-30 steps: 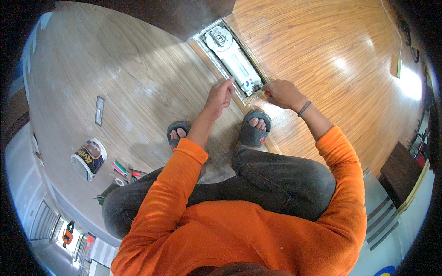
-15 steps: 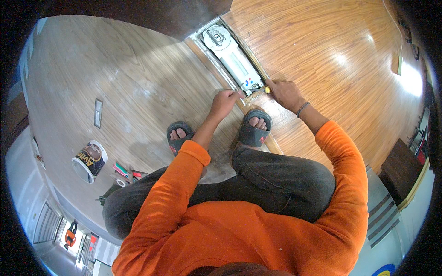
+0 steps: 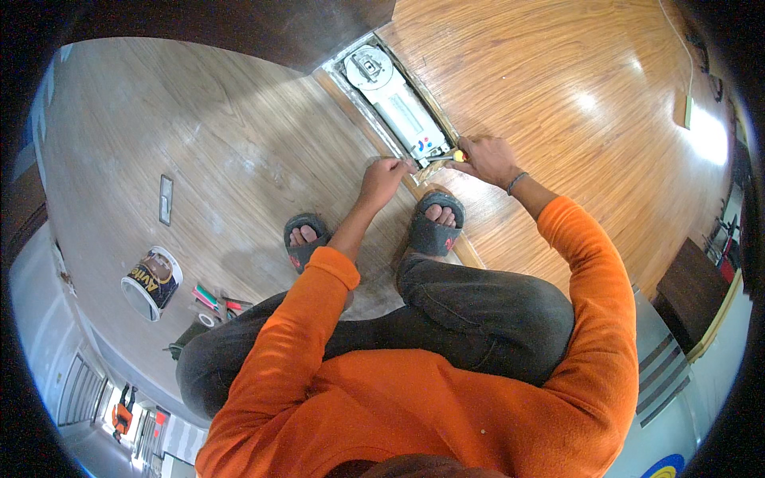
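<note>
A long silvery floor spring (image 3: 406,113), a door closer with a round plate at its far end, lies in a narrow recess in the floor. My right hand (image 3: 489,162) is closed around a screwdriver (image 3: 459,156) at the recess's near right corner. Its yellow handle end shows, and the thin shaft reaches left along the near end of the closer. At the near left corner my left hand (image 3: 382,183) has its fingers pinched together by the recess edge. Whatever lies between those fingertips is too small to make out.
A dark panel (image 3: 239,20) stands across the far end of the recess. To my left are a metal plate (image 3: 166,199), a tipped bucket (image 3: 153,280), a tape roll (image 3: 207,319) and several small tools (image 3: 205,297). My sandalled feet straddle the near end.
The screwdriver handle has turned slightly and its shaft shows more clearly. My right fingers have shifted around it, while my left hand has stayed at the corner. The whole view has drifted a little.
</note>
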{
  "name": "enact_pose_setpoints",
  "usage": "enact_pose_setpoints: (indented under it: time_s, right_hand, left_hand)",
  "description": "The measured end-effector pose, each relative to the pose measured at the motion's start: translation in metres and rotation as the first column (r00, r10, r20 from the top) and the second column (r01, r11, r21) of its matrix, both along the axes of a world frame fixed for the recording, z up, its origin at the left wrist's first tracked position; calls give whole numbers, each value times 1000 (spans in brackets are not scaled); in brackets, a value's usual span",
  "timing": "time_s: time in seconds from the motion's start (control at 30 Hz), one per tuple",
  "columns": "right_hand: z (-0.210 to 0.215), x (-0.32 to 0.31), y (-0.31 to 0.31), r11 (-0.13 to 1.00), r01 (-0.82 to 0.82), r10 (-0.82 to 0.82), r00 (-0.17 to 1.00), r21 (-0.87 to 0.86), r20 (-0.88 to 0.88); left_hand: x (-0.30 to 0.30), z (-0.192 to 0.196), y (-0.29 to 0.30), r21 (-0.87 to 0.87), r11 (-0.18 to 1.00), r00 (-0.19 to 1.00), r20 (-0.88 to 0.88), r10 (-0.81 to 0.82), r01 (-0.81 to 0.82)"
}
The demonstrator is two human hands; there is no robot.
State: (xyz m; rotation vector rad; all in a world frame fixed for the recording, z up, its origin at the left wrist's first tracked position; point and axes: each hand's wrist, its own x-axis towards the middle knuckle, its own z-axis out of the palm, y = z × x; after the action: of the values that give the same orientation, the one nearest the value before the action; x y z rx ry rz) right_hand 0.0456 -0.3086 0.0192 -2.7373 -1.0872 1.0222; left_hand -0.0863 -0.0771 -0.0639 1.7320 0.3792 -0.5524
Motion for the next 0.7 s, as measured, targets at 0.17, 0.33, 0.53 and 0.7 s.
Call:
enact_pose_setpoints:
  time_s: [0.17, 0.33, 0.53, 0.7]
  right_hand:
    - [1, 1, 2, 999, 12, -13, 1000, -32, -11]
    - [-2, 3, -1, 999, -8, 8, 1000, 52, -6]
    - [34, 20, 29, 985, -108, 111, 994, -136, 15]
    - [56, 27, 48, 975, -150, 159, 987, -165, 38]
  left_hand:
    - [2, 10, 3, -4, 1000, 1000, 21, 20, -20]
    - [6, 19, 7, 23, 1000, 1000, -27, 4, -4]
    - [11, 22, 19, 54, 998, 999, 15, 41, -42]
    - [11, 13, 24, 38, 998, 998, 34, 58, -59]
